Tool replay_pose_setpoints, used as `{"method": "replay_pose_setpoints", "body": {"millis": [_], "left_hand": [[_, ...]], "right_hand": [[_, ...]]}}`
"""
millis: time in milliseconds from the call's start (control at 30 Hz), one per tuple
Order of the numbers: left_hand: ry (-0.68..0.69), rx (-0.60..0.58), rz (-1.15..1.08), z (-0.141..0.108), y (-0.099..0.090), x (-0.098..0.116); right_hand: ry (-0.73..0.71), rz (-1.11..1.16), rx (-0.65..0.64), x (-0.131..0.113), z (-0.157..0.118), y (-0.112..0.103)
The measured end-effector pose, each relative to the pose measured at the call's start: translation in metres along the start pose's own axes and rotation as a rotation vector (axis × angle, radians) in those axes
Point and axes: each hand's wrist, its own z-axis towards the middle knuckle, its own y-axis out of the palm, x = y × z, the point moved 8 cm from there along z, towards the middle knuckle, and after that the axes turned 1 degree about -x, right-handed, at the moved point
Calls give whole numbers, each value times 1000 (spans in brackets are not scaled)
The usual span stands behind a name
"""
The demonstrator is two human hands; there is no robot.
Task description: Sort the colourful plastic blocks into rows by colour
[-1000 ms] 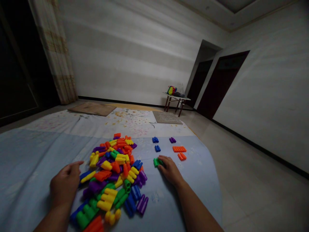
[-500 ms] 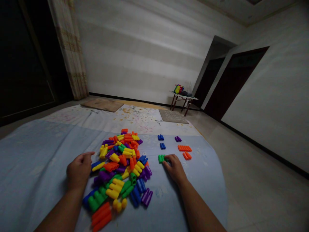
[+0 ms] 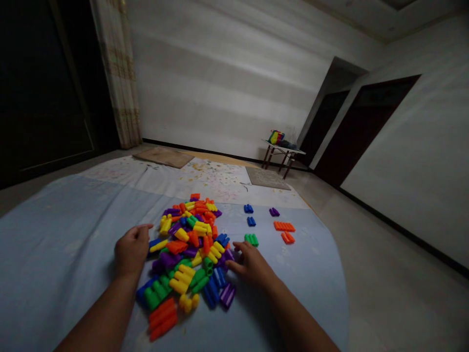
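Observation:
A heap of plastic bullet-shaped building blocks (image 3: 181, 278) in orange, yellow, green, blue and purple lies on the cloth-covered table. My right hand (image 3: 252, 264) is at the heap's right edge, thumb and fingers apart, nothing in them. Its fingertips are close to a purple block (image 3: 229, 254) and a blue block (image 3: 222, 239). Just beyond that hand a green block (image 3: 251, 239) lies by itself. My left hand (image 3: 131, 250) rests on the cloth left of the heap, loosely curled with the index finger pointing at it. I see nothing in it.
Two blue blocks (image 3: 249, 209) lie behind the green one. Further right are a purple block (image 3: 274, 212) and two orange blocks (image 3: 284, 226). Brown boards (image 3: 163, 157) lie at the table's far side. Beyond stands a small folding table (image 3: 284, 147) with a colourful bag.
My right hand has let go of the green block and moved left to the heap, its fingers spreading. The left hand stays beside the heap. The view has shifted slightly.

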Motion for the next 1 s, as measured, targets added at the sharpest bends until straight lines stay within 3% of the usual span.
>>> {"method": "replay_pose_setpoints", "body": {"millis": [133, 433, 633, 733, 867, 1000], "left_hand": [[3, 2, -24, 0, 2, -2], [-8, 2, -37, 0, 1, 1], [-8, 13, -50, -2, 0, 0], [0, 15, -43, -2, 0, 1], [-7, 12, -31, -2, 0, 1], [-2, 1, -28, -2, 1, 2]], "right_hand": [[18, -33, -89, -11, 13, 8], [-11, -27, -104, -41, 26, 24], [27, 90, -113, -29, 15, 9], [97, 47, -240, -17, 1, 2], [134, 18, -494, -19, -18, 14], [40, -18, -524, -35, -16, 29]]}}
